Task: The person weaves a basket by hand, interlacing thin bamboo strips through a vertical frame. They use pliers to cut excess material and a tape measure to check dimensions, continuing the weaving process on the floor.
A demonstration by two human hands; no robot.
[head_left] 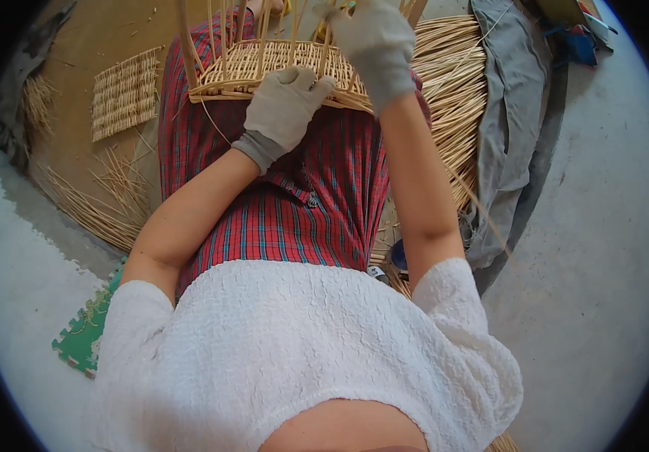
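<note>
Holds a part-woven basket across plaid lap with left hand curled over its near edge, right hand by upright stakes in a grip too blurred to tell; risks cracked stakes from sharp bending, or tilting from slack left hold

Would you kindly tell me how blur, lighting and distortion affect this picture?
Head view: the right hand looks soft, perhaps from motion, while the left hand is crisper. Head view: a pale strand at right is smeared. Head view: the white top is bright yet keeps its crinkled texture, and the fisheye picture darkens to black at its corners.
</note>
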